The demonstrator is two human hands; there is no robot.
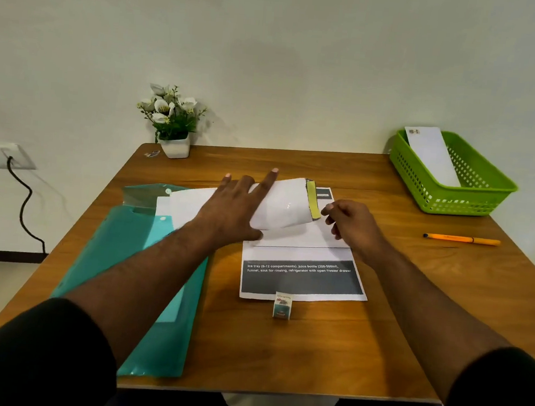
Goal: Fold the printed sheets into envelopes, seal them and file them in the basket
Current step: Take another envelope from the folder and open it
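Envelope: my left hand (240, 207) lies flat, fingers spread, pressing a glossy white envelope with a yellow adhesive strip (286, 209) at the centre of the wooden surface (377, 342); its open mouth points to three o'clock

Right grip: my right hand (351, 224) sits just beside that mouth, at three o'clock of it; fingers curled, thumb and forefinger nearly pinched near the strip; I cannot tell whether they hold anything

Left grip: open and flat, holding nothing, only weighing the envelope down

Sheet: a white printed sheet with a dark grey text band (302, 275) lies under and at six o'clock of the envelope, part-folded by the look of the crease line

Handling: I judge the envelope light, slick and springy, since it bulges up under my palm; best taken at the mouth edge, off the sticky strip; the sheet is thin, limp, easily creased

Basket: a green perforated plastic basket (473, 201) at two o'clock, well apart, already holding one white envelope (432, 155)

Nearby: an orange pen (462, 239) at three o'clock; a small printed box (282, 306) touching the sheet's near edge; a teal plastic folder (132, 255) at nine o'clock
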